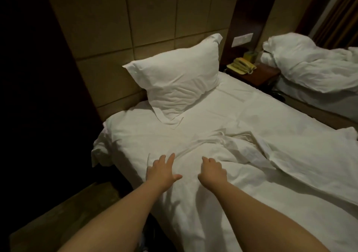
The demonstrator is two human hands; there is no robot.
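left hand point(161, 169) fingers spread on duvet point(193, 203) | right hand point(213, 169) fingers curled, gripping duvet | wall plate point(243, 38) print unreadable

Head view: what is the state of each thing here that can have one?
left hand, fingers spread, flat on the duvet
right hand, fingers curled on the duvet; grip unclear
duvet, rumpled, not spread smooth
pillow, creased, leaning on the headboard
telephone, handset on its cradle
far bedding, rumpled
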